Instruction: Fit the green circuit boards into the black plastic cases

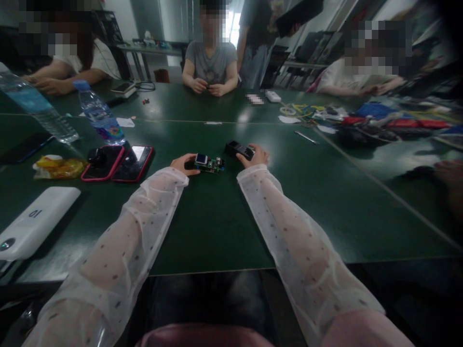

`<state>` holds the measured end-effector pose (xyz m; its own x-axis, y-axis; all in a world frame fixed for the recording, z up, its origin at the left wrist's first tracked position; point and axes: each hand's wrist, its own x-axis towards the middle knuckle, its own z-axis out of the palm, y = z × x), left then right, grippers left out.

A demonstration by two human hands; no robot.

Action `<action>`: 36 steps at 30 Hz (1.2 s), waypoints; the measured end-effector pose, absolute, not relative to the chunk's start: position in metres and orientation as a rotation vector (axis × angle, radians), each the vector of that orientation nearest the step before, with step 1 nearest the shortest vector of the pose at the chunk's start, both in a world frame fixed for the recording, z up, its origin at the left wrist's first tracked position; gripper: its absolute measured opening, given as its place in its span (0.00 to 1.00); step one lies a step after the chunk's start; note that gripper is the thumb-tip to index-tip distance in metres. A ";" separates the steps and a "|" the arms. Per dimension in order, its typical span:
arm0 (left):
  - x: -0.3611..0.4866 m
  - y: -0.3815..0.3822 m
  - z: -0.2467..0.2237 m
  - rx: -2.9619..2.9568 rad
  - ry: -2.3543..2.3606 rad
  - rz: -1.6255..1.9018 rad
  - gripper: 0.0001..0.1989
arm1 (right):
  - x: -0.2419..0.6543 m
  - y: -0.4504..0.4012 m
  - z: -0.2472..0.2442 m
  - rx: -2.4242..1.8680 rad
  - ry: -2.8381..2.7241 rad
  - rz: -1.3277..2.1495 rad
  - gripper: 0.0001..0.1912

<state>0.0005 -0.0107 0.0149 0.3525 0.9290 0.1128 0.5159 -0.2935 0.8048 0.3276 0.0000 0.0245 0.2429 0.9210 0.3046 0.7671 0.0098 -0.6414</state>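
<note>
My left hand (185, 165) grips the left end of a small green circuit board (213, 166) that carries a little screen, its thumb and fingers closed on that end. To the right, my right hand (256, 156) holds a black rectangular case (237, 148) by its right end. Board and case are close together, with a narrow gap between them, over the dark green table (217, 221). Sheer dotted sleeves cover both my forearms.
Left are two phones (133, 164), a yellow packet (60, 167), a white power bank (38, 221) and water bottles (99, 115). Cables and tools (379, 120) lie at the right. People sit across the table; another person's hand (450, 168) is at the right edge.
</note>
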 end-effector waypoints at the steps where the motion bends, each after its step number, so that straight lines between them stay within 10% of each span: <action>1: 0.000 -0.010 0.014 1.939 1.255 0.777 0.41 | 0.328 0.002 0.023 -1.800 -1.558 0.259 0.37; 36: 0.005 -0.012 0.011 1.908 1.306 0.866 0.44 | 0.274 -0.022 0.025 -1.328 -2.064 0.604 0.32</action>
